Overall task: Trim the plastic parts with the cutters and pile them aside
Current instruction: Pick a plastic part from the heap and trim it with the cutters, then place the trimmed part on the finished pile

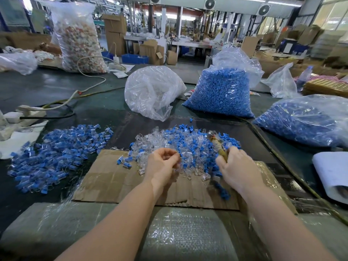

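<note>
A heap of loose blue and clear plastic parts [186, 144] lies in front of me, partly on a flat cardboard sheet [109, 178]. My left hand [162, 164] hovers at the heap's near edge with fingers curled; a small blue and clear part seems pinched at its fingertips, blurred. My right hand [239, 166] grips the cutters [218, 146], whose tool end points up and away over the heap. A separate pile of blue-and-clear parts [56, 153] spreads on the dark table to the left.
Behind the heap stand a clear bag of transparent parts [152, 91] and two bags of blue parts [222, 91] [301, 121]. A power strip with cables [32, 110] lies far left. A white roll [333, 172] sits at the right edge.
</note>
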Demonstrator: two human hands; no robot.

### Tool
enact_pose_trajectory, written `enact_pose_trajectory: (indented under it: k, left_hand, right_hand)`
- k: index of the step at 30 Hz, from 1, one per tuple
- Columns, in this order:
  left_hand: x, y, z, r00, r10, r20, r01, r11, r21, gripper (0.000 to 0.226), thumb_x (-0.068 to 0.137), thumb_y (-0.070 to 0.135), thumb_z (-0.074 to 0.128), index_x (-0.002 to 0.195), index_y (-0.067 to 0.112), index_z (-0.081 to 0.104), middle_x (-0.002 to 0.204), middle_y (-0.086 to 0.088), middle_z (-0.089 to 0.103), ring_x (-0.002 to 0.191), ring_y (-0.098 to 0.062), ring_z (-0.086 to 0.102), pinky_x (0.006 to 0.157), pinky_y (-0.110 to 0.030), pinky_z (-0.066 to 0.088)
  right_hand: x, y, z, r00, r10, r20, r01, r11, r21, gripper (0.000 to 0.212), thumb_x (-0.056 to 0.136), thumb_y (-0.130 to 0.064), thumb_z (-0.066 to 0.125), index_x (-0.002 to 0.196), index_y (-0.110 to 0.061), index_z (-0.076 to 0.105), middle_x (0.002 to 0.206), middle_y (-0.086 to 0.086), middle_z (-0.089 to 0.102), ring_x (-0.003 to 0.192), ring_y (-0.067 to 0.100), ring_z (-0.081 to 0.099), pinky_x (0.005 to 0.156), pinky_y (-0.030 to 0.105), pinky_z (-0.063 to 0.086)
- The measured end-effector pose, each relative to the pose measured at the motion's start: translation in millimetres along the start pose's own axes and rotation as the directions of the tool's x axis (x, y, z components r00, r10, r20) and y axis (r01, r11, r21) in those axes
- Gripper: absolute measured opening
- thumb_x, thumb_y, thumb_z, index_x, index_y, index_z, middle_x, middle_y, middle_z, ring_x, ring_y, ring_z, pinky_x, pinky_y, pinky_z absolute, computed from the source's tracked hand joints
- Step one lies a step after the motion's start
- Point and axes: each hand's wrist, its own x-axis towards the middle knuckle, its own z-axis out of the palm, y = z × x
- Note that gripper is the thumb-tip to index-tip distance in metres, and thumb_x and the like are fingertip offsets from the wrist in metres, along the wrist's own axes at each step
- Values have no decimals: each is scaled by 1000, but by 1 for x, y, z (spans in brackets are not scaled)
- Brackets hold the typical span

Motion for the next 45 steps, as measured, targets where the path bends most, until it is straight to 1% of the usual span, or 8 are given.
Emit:
enact_pose_trajectory:
  k: [3,6,10,13,20,30,36,45]
  left_hand:
    - [7,7,0,999,-28,-30,25,995,-93,4,89,9,59,93,8,61,82,-7,68,60,-6,61,48,-17,46]
    - [13,10,0,997,-39,-60,32,994,-103,2,89,9,59,90,9,61,79,-5,69,59,-5,62,44,-14,43]
    - [18,9,-3,994,-63,-85,54,993,-101,2,88,9,60,87,9,62,73,-4,67,56,-4,63,44,-15,43]
    - [19,8,-6,992,-73,-104,63,993,-98,3,88,6,60,86,8,62,67,-2,65,50,-1,61,40,-13,42]
    - [19,8,-7,989,-95,-111,87,993,-76,8,86,1,60,80,5,61,62,-4,63,48,-5,57,44,-16,46]
    - [14,14,-7,988,-87,-125,82,996,-43,3,87,1,60,88,-2,61,64,-8,62,50,-9,55,43,-14,45]
    - [13,13,-5,986,-110,-127,107,994,-33,3,86,-1,60,84,0,61,63,-8,60,49,-10,53,42,-14,44]
    - [12,9,-2,982,-130,-136,123,991,-54,5,86,1,60,82,3,62,64,-5,61,51,-7,54,44,-13,44]
  right_hand:
    - [-5,-22,-16,975,-103,196,51,966,252,25,95,-29,40,73,-17,39,70,-1,46,57,11,43,48,25,28]
    - [-10,-36,-20,887,-140,440,-144,821,552,22,94,-21,42,74,-11,43,66,4,47,57,15,47,57,24,36]
    - [-14,-39,-14,813,-137,565,-243,803,544,20,78,-33,51,83,-14,50,79,9,53,73,23,50,70,40,38]
    - [-15,-38,-13,769,-147,622,-302,774,557,21,69,-18,60,86,-8,53,76,10,61,72,25,57,73,45,47]
    - [-17,-39,-14,744,-179,644,-266,804,531,15,76,0,50,82,-13,47,79,10,55,77,25,57,74,41,49]
    - [-21,-44,-21,733,-166,660,-256,831,493,20,71,-7,54,89,-13,48,94,14,54,91,29,61,91,53,47]
    - [-23,-49,-26,723,-172,669,-171,894,415,9,83,-5,45,82,-14,43,86,10,52,73,23,52,54,27,36]
    - [-25,-55,-20,790,-191,583,14,956,294,21,91,-4,36,75,-18,36,70,0,40,54,10,35,45,21,29]
